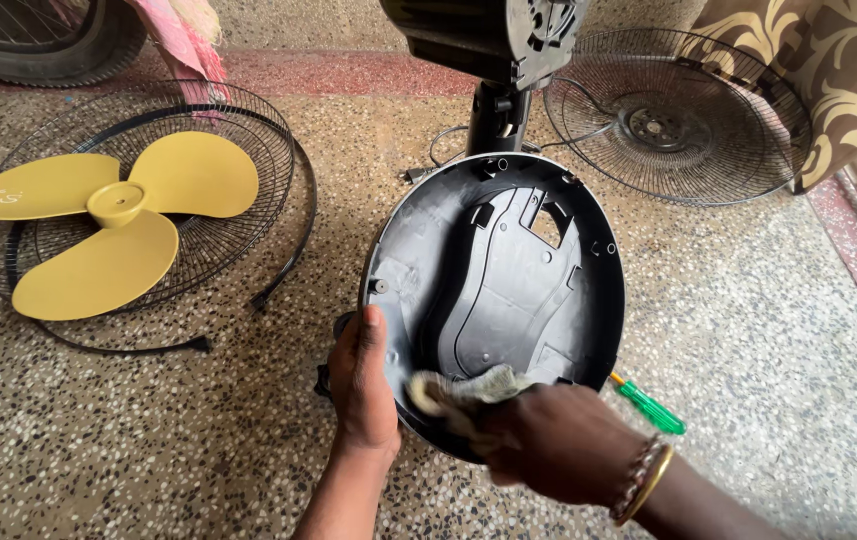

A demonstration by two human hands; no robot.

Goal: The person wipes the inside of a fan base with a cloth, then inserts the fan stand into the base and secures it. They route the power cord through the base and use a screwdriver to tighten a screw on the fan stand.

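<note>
My left hand [363, 385] grips the near left rim of a dark grey oval plastic fan cover [508, 270], which is tilted up with its hollow inside facing me. My right hand [558, 445], with bangles at the wrist, presses a crumpled greyish cloth [463, 390] against the lower inside of the cover. The cloth looks blurred.
A yellow three-blade fan propeller [113, 225] lies on a black wire grille [238, 180] at the left. Another wire grille [673, 115] lies at the back right beside patterned fabric [838, 70]. The fan motor and stand [498, 50] rise behind the cover. A green-handled screwdriver [648, 405] lies on the speckled floor.
</note>
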